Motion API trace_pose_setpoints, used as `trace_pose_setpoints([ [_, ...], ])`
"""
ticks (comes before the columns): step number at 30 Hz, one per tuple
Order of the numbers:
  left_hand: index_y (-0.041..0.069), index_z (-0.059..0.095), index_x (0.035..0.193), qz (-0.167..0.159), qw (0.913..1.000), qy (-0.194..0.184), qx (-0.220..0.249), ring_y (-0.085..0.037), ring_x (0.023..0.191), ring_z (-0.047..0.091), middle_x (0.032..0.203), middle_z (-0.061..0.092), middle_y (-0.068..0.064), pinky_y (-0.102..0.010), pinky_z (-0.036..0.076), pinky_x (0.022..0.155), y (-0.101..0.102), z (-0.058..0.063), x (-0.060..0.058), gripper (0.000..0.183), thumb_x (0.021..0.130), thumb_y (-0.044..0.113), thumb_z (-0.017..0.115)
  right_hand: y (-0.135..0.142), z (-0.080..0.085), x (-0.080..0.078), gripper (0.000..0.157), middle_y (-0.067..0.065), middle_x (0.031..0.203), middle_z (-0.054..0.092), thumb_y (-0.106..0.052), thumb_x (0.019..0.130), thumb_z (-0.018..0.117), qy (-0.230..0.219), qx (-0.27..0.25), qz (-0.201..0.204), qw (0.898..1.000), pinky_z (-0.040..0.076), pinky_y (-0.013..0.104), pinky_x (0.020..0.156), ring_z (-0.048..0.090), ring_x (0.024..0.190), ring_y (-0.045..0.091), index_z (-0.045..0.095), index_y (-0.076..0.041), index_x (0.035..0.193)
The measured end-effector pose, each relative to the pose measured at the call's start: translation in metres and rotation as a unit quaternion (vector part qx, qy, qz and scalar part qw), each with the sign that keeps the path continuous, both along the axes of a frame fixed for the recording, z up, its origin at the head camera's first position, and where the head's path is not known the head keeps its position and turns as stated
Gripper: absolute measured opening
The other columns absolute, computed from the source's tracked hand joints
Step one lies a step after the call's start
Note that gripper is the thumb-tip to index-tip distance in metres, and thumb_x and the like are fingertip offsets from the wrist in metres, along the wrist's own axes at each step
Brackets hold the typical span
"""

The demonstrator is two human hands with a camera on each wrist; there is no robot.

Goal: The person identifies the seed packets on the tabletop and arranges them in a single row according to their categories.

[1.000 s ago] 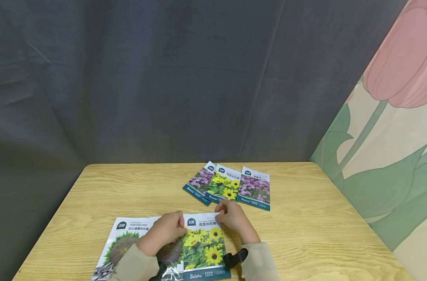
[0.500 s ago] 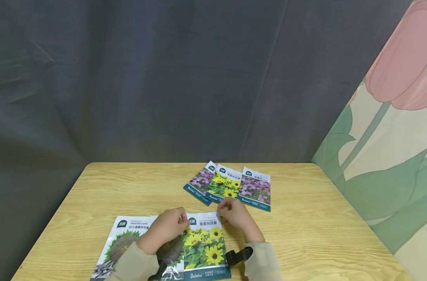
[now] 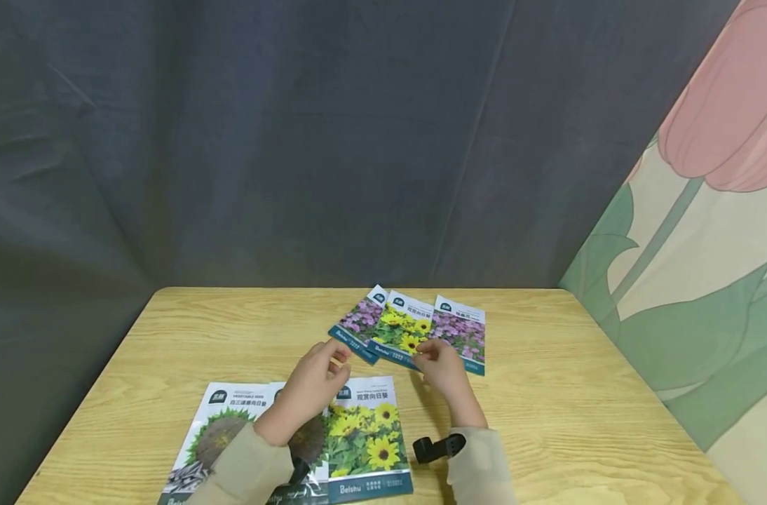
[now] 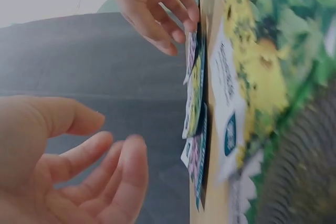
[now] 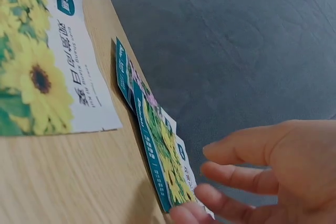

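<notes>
My left hand hovers with loosely bent fingers over the top edges of the near seed packets, holding nothing. Beneath it lie a large yellow-flowered seed packet and, to its left, seed packets with a dark sunflower head, partly covered by my forearm. My right hand is at the front edge of the back group, its fingers apart and nothing gripped. That group has a yellow-flowered packet between a tilted purple-flowered packet and another purple-flowered packet. Whether the right fingertips touch a packet, I cannot tell.
All packets lie on a light wooden table. Behind its back edge hangs a dark grey curtain. A wall with a painted tulip borders the right side.
Both hands have left the top edge of the near yellow-flowered packet. My right hand has moved forward and right to the back packets; my left has risen slightly forward. That packet stays flat.
</notes>
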State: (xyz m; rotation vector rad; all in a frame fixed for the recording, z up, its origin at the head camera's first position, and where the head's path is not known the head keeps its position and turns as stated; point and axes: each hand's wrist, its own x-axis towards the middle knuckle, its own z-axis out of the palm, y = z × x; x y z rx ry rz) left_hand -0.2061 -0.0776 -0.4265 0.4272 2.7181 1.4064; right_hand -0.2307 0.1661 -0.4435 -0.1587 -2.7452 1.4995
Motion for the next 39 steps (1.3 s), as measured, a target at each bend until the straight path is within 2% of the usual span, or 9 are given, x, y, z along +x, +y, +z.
trace_pose_setpoints([
  [6, 0.003, 0.058, 0.132, 0.024, 0.9996, -0.011, 0.006, -0.028, 0.107, 0.059, 0.124, 0.056, -0.015, -0.041, 0.054, 0.08, 0.013, 0.009, -0.008, 0.032, 0.101, 0.011, 0.06, 0.005, 0.002, 0.001, 0.026, 0.024, 0.114, 0.064, -0.007, 0.099, 0.06, -0.004, 0.03, -0.015, 0.999, 0.057, 0.045, 0.077, 0.064, 0.097, 0.035, 0.064, 0.008, 0.119],
  [9, 0.002, 0.056, 0.136, 0.03, 0.9994, -0.008, 0.014, -0.032, 0.111, 0.059, 0.13, 0.055, -0.019, -0.043, 0.054, 0.083, 0.02, 0.007, -0.017, 0.037, 0.1, 0.011, 0.06, 0.005, 0.002, -0.001, 0.03, 0.027, 0.12, 0.063, -0.009, 0.099, 0.059, -0.006, 0.031, -0.018, 0.999, 0.055, 0.052, 0.085, 0.062, 0.109, 0.041, 0.062, 0.009, 0.123],
  [11, 0.0, 0.054, 0.138, 0.028, 0.999, -0.016, 0.03, -0.036, 0.116, 0.057, 0.134, 0.052, -0.021, -0.045, 0.054, 0.086, 0.024, 0.002, -0.024, 0.04, 0.1, 0.01, 0.059, 0.005, 0.001, -0.001, 0.033, 0.029, 0.123, 0.062, -0.01, 0.099, 0.059, -0.007, 0.03, -0.022, 0.999, 0.054, 0.054, 0.089, 0.06, 0.113, 0.043, 0.061, 0.01, 0.125],
  [17, -0.003, 0.048, 0.144, 0.036, 0.9949, -0.065, 0.069, -0.039, 0.127, 0.05, 0.143, 0.047, -0.023, -0.051, 0.051, 0.095, 0.035, -0.015, -0.045, 0.045, 0.102, 0.01, 0.056, 0.004, 0.001, -0.002, 0.038, 0.03, 0.128, 0.059, -0.012, 0.101, 0.057, -0.025, 0.004, -0.022, 0.999, 0.057, 0.05, 0.085, 0.064, 0.106, 0.041, 0.058, 0.012, 0.131],
  [22, -0.005, 0.044, 0.147, 0.042, 0.9893, -0.089, 0.107, -0.042, 0.134, 0.047, 0.148, 0.045, -0.025, -0.054, 0.046, 0.106, 0.043, -0.02, -0.057, 0.048, 0.103, 0.01, 0.054, 0.002, 0.0, -0.002, 0.04, 0.031, 0.131, 0.057, -0.012, 0.101, 0.055, -0.031, -0.013, -0.027, 0.999, 0.058, 0.047, 0.083, 0.067, 0.101, 0.039, 0.056, 0.011, 0.134],
  [26, -0.006, 0.043, 0.147, 0.046, 0.9859, -0.105, 0.122, -0.041, 0.136, 0.046, 0.148, 0.045, -0.025, -0.052, 0.046, 0.106, 0.049, -0.024, -0.064, 0.048, 0.103, 0.01, 0.051, 0.001, -0.001, -0.001, 0.04, 0.031, 0.129, 0.058, -0.012, 0.101, 0.055, -0.029, -0.017, -0.028, 0.999, 0.058, 0.047, 0.083, 0.067, 0.101, 0.039, 0.056, 0.012, 0.134],
  [33, -0.007, 0.047, 0.145, 0.054, 0.9867, -0.108, 0.109, -0.039, 0.127, 0.053, 0.143, 0.051, -0.025, -0.047, 0.052, 0.094, 0.057, -0.031, -0.07, 0.045, 0.102, 0.009, 0.051, -0.001, -0.004, 0.001, 0.038, 0.029, 0.124, 0.06, -0.01, 0.101, 0.057, -0.02, -0.031, -0.032, 0.999, 0.059, 0.042, 0.077, 0.068, 0.092, 0.034, 0.058, 0.012, 0.132],
  [36, -0.007, 0.051, 0.142, 0.058, 0.9874, -0.103, 0.105, -0.038, 0.125, 0.055, 0.141, 0.053, -0.024, -0.047, 0.052, 0.091, 0.058, -0.033, -0.07, 0.043, 0.102, 0.008, 0.053, -0.004, -0.006, 0.0, 0.037, 0.03, 0.126, 0.058, -0.009, 0.101, 0.056, -0.028, -0.063, -0.035, 0.997, 0.06, 0.04, 0.079, 0.067, 0.099, 0.035, 0.058, 0.011, 0.132],
  [39, -0.008, 0.055, 0.137, 0.064, 0.9891, -0.087, 0.1, -0.038, 0.125, 0.055, 0.137, 0.056, -0.025, -0.048, 0.052, 0.095, 0.057, -0.035, -0.07, 0.039, 0.1, 0.006, 0.054, -0.007, -0.008, -0.001, 0.036, 0.03, 0.129, 0.057, -0.008, 0.101, 0.056, -0.039, -0.096, -0.037, 0.994, 0.061, 0.038, 0.082, 0.064, 0.109, 0.039, 0.057, 0.011, 0.132],
])
